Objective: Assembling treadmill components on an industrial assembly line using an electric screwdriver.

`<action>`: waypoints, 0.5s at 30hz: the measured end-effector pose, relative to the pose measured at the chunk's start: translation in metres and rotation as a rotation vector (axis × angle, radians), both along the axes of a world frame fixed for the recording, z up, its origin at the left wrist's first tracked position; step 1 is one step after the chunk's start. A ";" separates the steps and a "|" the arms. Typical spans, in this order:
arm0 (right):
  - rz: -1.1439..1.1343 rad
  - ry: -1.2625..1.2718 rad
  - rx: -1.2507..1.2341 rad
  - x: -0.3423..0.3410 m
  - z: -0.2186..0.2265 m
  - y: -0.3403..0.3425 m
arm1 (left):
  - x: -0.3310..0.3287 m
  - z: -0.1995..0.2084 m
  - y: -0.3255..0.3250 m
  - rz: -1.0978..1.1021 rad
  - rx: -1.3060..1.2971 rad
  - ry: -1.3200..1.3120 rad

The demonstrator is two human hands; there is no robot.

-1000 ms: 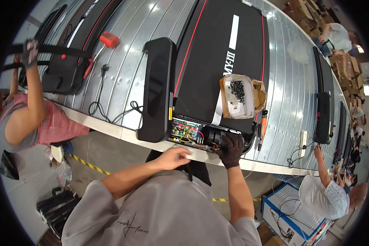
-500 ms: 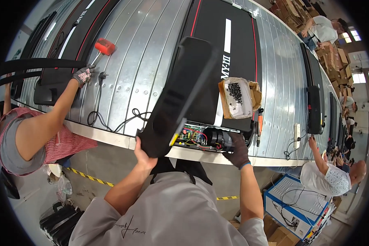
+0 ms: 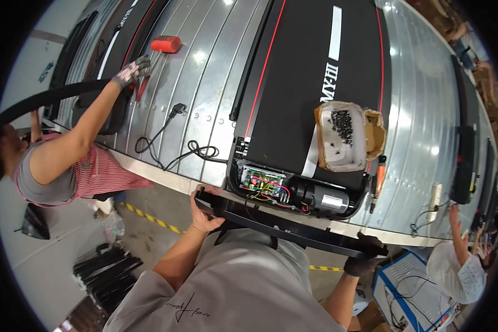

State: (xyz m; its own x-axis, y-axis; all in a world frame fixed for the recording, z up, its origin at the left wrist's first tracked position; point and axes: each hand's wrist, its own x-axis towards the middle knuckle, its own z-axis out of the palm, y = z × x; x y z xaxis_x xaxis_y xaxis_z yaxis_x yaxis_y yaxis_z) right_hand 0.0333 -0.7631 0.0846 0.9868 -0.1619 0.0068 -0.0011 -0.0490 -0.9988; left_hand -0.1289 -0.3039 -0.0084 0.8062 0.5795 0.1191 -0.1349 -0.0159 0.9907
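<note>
A long black plastic motor cover (image 3: 282, 229) lies across my front, just off the near table edge, its hollow side showing. My bare left hand (image 3: 206, 211) is closed on its left end. Around its right end is my right hand (image 3: 365, 255), in a dark glove. Just beyond the cover, a black treadmill base (image 3: 293, 72) rests on the table with its motor compartment uncovered. Inside are a circuit board (image 3: 262, 181) with coloured wires and a cylindrical black motor (image 3: 321, 198).
On the treadmill belt stands an open carton (image 3: 359, 135) of small black screws. An orange-handled power screwdriver (image 3: 379, 180) lies to its right. Left are a plugged cord (image 3: 174, 113) and a red mallet (image 3: 166, 44), near a co-worker's gloved hand (image 3: 131, 72). A power strip (image 3: 436, 195) sits right.
The cover has swung from upright to lying crosswise, low before me. My right hand has left the motor compartment and taken the cover's other end. The co-worker's hand has left the mallet.
</note>
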 end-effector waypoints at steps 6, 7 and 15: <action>0.051 0.022 0.189 -0.010 0.007 0.036 | -0.012 0.050 0.006 0.160 -0.035 0.180; 0.037 0.071 0.216 -0.014 0.006 0.039 | -0.017 0.053 0.009 0.205 -0.037 0.210; 0.020 -0.014 -0.034 -0.028 0.017 0.061 | -0.031 0.061 0.018 0.279 0.011 0.308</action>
